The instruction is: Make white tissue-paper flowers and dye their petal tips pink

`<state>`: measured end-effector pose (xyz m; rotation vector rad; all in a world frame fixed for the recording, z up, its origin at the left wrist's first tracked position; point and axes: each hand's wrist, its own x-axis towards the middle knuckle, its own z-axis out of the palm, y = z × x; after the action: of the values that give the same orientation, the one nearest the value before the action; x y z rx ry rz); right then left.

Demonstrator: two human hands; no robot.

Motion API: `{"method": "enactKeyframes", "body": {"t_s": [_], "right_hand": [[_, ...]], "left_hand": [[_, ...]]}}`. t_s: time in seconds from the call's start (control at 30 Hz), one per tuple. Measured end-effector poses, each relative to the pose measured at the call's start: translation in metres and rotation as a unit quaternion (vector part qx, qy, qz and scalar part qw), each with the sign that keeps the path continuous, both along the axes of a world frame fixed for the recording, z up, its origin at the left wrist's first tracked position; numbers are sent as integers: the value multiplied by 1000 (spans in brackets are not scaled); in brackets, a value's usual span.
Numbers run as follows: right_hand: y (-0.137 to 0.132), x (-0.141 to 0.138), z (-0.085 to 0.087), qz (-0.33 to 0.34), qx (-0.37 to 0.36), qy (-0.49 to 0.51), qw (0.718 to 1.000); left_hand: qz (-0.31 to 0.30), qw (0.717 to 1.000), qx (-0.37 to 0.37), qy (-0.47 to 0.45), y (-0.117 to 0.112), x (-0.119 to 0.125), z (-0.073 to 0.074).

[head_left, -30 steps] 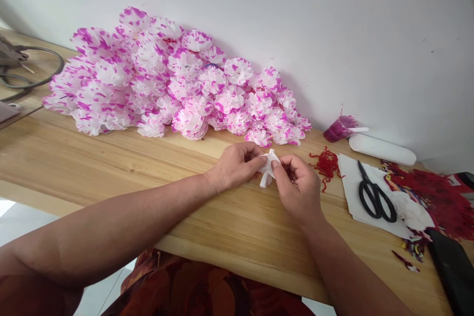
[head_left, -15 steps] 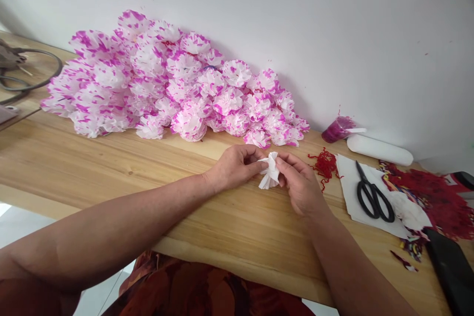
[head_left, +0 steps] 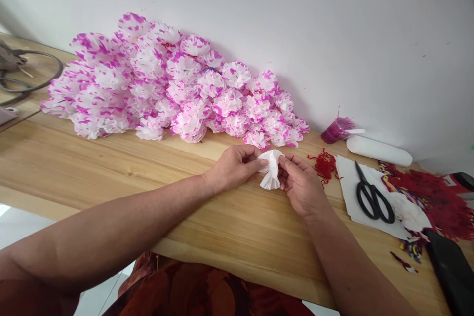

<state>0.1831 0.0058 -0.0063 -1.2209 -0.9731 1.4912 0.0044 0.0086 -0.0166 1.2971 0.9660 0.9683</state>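
Between my two hands is a white tissue paper flower (head_left: 271,170), pleated and gathered at its middle, with its ends fanning out. My left hand (head_left: 237,168) pinches its left side between thumb and fingers. On the right side, my right hand (head_left: 300,180) grips the paper's upper edge with thumb and forefinger, the other fingers curled beneath. Just behind my hands lies a large heap of white paper flowers (head_left: 185,89) with purple-pink tips. A small tangle of red yarn (head_left: 326,165) rests right of my right hand.
Black-handled scissors (head_left: 374,197) lie on white paper sheets (head_left: 350,182) at the right. Beyond stand a cup of purple liquid (head_left: 336,131) and a white roll (head_left: 379,151). Red yarn pieces (head_left: 437,197) and a black phone-like object (head_left: 450,266) are at the far right. A cable (head_left: 55,66) loops at the left.
The top of the white paper has spread into a wider fan between my fingers. My right hand has shifted its grip slightly; my left hand has barely moved.
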Motion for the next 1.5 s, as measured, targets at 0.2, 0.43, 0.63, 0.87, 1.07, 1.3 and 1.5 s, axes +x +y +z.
{"method": "enactKeyframes", "body": {"t_s": [0.2,0.43,0.63,0.87,1.07,1.3,1.5], "right_hand": [[-2,-1,0,-6,7,-2,1000],[-3,-3,-1,-14,51,-35,998],[-4,-4,0,-33,75,-60,995],[-1,1,-1,-35,76,-113,990],[-15,-5,11,-71,227,-190,953],[-21,-10,4,-12,213,-285,935],[-17,-10,4,-5,174,-258,950]], "left_hand": [[-3,999,-45,-10,-2,0,6],[-19,999,-46,15,-2,1,7],[-9,998,-56,-29,-3,0,8],[13,996,-65,-61,-3,1,12],[67,998,1,8,-1,3,4],[79,996,7,36,-3,4,5],[66,997,-40,-4,-3,4,7]]}}
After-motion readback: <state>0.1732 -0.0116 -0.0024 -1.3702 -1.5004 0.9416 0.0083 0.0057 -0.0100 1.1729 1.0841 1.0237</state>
